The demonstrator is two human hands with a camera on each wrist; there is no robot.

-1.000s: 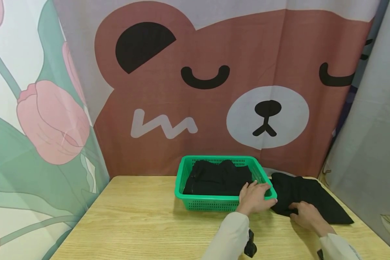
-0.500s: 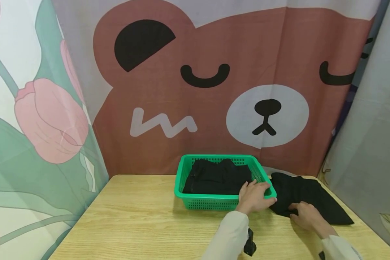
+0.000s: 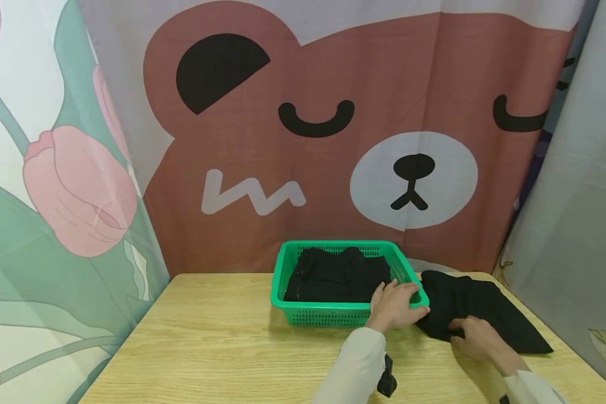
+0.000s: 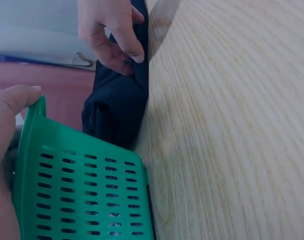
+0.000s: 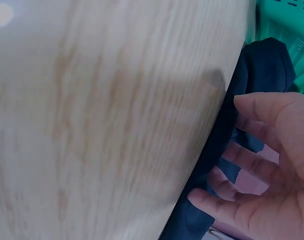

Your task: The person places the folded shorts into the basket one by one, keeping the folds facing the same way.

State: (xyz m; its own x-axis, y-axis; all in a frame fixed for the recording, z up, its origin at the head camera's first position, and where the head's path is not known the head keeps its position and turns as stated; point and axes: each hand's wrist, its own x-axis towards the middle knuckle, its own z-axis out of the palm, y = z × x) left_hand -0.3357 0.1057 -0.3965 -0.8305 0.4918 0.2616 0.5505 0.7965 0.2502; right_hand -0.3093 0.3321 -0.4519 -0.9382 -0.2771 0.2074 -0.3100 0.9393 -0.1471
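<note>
In the head view my left hand (image 3: 395, 306) holds the near right corner of a green plastic basket (image 3: 328, 315). Its thumb lies over the rim and its fingers reach inside, partly hidden behind the basket wall (image 4: 87, 185) in the left wrist view. A folded black cloth (image 3: 345, 275) lies in the basket. To the right, another black cloth (image 3: 490, 308) is spread on the table beside the basket. My right hand (image 3: 477, 336) touches its near edge. In the right wrist view, the fingers (image 5: 254, 162) are spread and loosely bent, their tips against the dark cloth (image 5: 197, 202).
The wooden table (image 3: 222, 336) extends left and in front of the basket. Behind it hangs a curtain (image 3: 283, 168) with a bear print. A tulip-print curtain (image 3: 76, 191) stands on the left and a pale one (image 3: 570, 224) on the right.
The cloth's near edge and right corner have shifted slightly toward me under my right hand. My left hand and the basket stay nearly still.
</note>
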